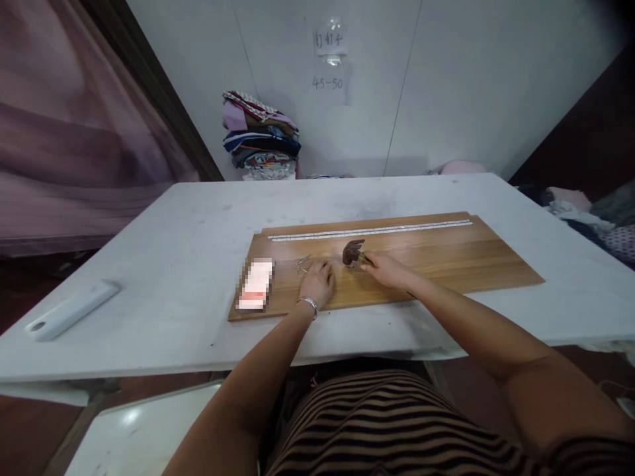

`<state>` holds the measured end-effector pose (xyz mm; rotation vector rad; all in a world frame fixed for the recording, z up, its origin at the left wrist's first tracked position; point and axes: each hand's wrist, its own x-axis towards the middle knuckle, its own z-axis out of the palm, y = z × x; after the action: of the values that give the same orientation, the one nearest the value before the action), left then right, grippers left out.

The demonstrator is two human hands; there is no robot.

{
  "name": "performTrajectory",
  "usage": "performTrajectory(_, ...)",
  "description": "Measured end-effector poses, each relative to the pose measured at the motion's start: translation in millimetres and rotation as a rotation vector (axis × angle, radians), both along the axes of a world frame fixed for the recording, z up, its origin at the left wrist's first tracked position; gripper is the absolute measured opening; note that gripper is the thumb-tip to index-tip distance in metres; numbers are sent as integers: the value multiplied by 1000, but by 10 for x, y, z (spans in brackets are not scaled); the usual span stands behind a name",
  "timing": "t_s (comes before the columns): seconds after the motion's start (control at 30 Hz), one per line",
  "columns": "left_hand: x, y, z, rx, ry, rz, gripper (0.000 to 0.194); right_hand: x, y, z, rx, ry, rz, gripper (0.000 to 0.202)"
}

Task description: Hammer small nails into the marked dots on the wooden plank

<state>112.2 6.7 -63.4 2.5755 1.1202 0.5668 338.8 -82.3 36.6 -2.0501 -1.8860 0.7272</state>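
Note:
My right hand [388, 269] is closed round the handle of a claw hammer [353, 254], whose dark head is low over a wood-grain board [436, 254]. My left hand [317, 284], with a bracelet at the wrist, rests on the board left of the hammer. Its fingers are curled together, and what they hold, if anything, is hidden. Several thin nails [302, 263] lie on the board just beyond the left hand. Two pale strips with marks [370, 231] run along the board's far side.
A blurred-out phone [256, 284] lies on the board's left end. The white table [198, 218] carries a white plastic object [72, 311] at the left. Folded clothes [261, 135] are stacked by the wall, where handwritten papers [330, 63] hang. More cloth [590, 215] lies beyond the right edge.

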Motion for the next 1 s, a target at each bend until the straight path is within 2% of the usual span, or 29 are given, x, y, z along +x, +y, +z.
performTrajectory(0.47, -7, -3, 25, -14, -14, 4, 24, -30, -26, -15, -41, 6, -5, 26)
performTrajectory(0.7, -3, 8, 8, 0, -22, -4, 24, -6, -8, 25, 9, 9, -5, 19)
performTrajectory(1.0, -12, -2, 36, -16, -8, 6, 25, 18, -10, -96, 15, 38, 10, 22)
